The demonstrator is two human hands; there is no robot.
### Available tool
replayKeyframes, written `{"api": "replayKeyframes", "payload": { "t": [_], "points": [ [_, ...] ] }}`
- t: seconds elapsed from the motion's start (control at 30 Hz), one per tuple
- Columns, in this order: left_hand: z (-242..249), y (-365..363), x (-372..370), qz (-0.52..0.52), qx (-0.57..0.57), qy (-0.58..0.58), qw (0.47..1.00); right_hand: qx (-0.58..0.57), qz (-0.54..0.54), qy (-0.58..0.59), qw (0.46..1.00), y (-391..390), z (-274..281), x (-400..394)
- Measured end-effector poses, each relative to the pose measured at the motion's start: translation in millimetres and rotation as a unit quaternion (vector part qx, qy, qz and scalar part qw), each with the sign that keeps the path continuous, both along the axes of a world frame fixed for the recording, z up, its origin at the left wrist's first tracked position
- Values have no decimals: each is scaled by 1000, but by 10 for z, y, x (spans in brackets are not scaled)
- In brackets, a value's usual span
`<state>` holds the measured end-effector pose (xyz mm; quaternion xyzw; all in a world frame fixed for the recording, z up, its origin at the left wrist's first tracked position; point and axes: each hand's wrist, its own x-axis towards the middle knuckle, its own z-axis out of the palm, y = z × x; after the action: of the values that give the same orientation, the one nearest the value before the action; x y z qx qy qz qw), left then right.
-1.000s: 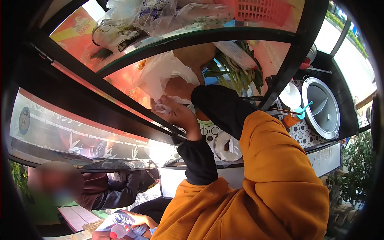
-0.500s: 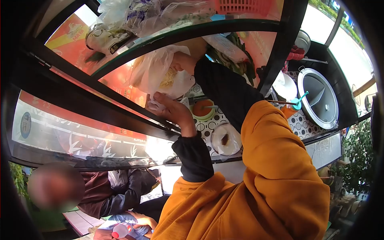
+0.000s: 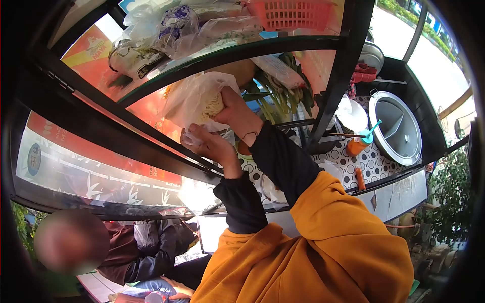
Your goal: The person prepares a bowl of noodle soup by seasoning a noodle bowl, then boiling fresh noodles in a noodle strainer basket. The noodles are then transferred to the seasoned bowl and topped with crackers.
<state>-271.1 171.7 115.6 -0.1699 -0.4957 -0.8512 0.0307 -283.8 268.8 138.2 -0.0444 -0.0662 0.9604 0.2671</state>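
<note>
Inside the glass case, a clear plastic bag (image 3: 184, 98) holds pale noodles. My right hand (image 3: 235, 111) reaches in from the right, its fingers closed round a clump of yellow noodles (image 3: 213, 104) at the bag's mouth. Just below, my left hand (image 3: 209, 145) grips the gathered edge of the plastic, with crumpled film showing between thumb and fingers. Green leafy stalks (image 3: 275, 101) lie to the right of my right hand.
Packaged goods and a pink basket (image 3: 298, 15) sit on the upper glass shelf. A large steel pot (image 3: 395, 127) and an orange bottle (image 3: 357, 145) stand at right. Black frame bars (image 3: 328, 96) border the case. A person (image 3: 136, 247) sits lower left.
My right hand has drawn back toward me and now shows noodles in its fingers. Its forearm has come lower, over the bowl and plate. The view has shifted slightly.
</note>
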Motion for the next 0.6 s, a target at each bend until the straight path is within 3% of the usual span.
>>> {"api": "replayKeyframes", "payload": {
  "t": [0.17,0.27,0.3,0.43,0.5,0.6],
  "points": [
    [-43,-80,82,-47,1,-11,999,-47,-42,66,996,-164,-8,491],
    [-211,-41,111,-54,57,13,997,-75,-46,136,987,-229,-52,810],
    [-183,-186,197,-62,-70,4,996,-83,-53,163,982,-249,-48,936],
    [-355,-231,462,-58,-55,-86,993,-81,-80,184,976,-591,94,1630],
    [-386,-215,747,-39,-17,-31,999,-50,-93,168,980,-716,93,2101],
    [-422,-403,1172,-149,-52,14,987,-40,-134,143,980,-917,91,2945]
  ]
}}
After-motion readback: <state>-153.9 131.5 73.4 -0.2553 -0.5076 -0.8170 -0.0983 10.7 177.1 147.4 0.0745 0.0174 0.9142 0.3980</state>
